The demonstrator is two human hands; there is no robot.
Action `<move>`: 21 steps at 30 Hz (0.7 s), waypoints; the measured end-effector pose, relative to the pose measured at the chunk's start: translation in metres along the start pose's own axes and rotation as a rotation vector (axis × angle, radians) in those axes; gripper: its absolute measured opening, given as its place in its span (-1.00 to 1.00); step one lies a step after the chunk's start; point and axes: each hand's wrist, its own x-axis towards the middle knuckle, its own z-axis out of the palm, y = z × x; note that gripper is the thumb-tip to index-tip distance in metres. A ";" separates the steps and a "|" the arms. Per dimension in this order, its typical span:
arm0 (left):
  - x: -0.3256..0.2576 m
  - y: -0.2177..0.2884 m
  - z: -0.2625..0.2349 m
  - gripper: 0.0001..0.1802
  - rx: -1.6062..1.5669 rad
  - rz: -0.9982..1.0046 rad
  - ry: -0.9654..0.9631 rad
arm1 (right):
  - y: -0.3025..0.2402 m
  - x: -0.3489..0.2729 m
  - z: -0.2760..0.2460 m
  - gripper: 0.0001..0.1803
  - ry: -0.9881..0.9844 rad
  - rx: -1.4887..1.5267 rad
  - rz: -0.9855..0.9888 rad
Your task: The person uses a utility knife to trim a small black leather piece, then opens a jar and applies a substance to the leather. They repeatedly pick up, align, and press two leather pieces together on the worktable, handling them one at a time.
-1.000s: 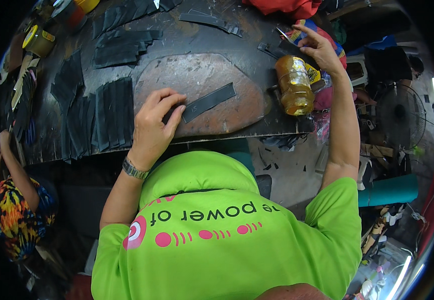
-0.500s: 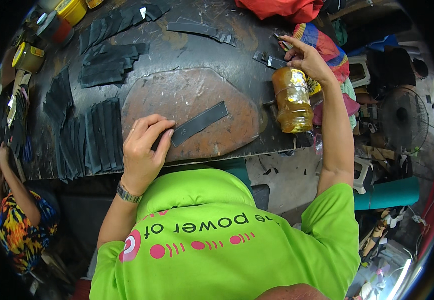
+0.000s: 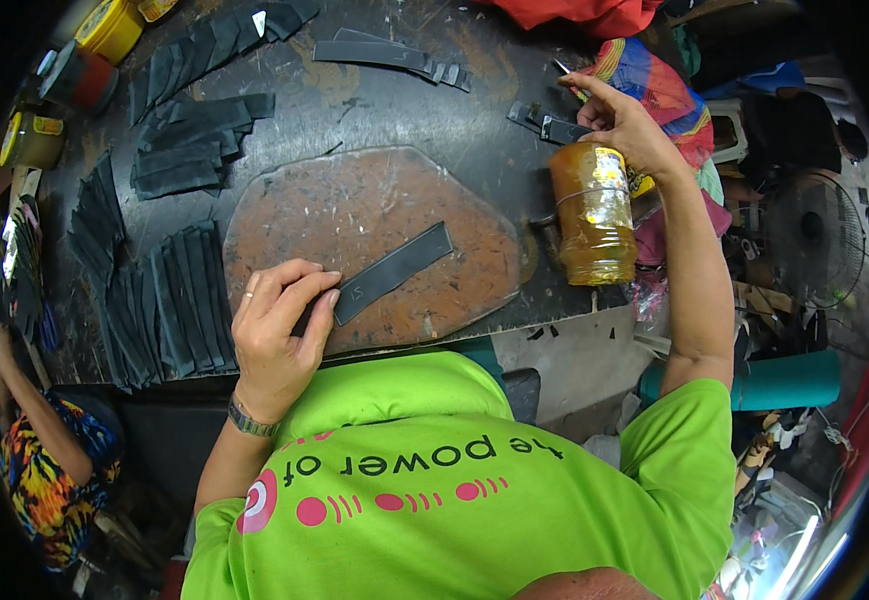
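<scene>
My left hand (image 3: 282,315) pinches the near end of a flat black strip (image 3: 394,270) between thumb and fingers. The strip lies slanted across a worn brown board (image 3: 474,290), with pale handwriting near the held end. My right hand (image 3: 622,122) reaches past an amber jar (image 3: 591,215). Its lower fingers and thumb close on the end of a small dark strip (image 3: 564,130), beside other small dark pieces (image 3: 524,115). A slim, pale-tipped object (image 3: 561,67) shows by the index fingertip; whether that hand holds it is unclear.
Several bundles of black strips (image 3: 189,295) cover the table's left side. More strips (image 3: 374,52) lie beyond the board. Tubs and jars (image 3: 79,78) stand at the far left. A striped cloth (image 3: 654,90) lies right. Another person's arm (image 3: 39,410) shows at left.
The small strip at my right fingers has shifted right and now looks separated from the pieces beside it. My left hand keeps its hold on the strip; the whole view has shifted slightly.
</scene>
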 end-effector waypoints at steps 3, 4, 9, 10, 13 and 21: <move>0.000 -0.001 0.000 -0.78 0.000 0.016 0.013 | 0.007 0.002 0.001 -0.10 0.007 0.036 -0.005; -0.001 -0.002 -0.001 -0.77 0.008 -0.001 0.005 | 0.010 0.001 0.000 -0.11 -0.009 0.077 -0.010; -0.004 -0.007 -0.002 -0.80 -0.065 0.005 0.031 | 0.010 0.003 -0.022 -0.18 0.029 0.013 -0.031; -0.004 -0.007 -0.002 -0.81 -0.090 -0.003 0.044 | 0.006 0.000 -0.026 -0.20 0.065 -0.018 -0.026; -0.004 -0.008 -0.004 -0.81 -0.117 -0.009 0.053 | -0.024 -0.020 -0.027 -0.26 0.307 -0.116 -0.090; -0.006 -0.017 -0.006 -0.79 -0.140 0.031 0.034 | -0.134 -0.107 0.092 -0.32 0.438 0.270 -0.304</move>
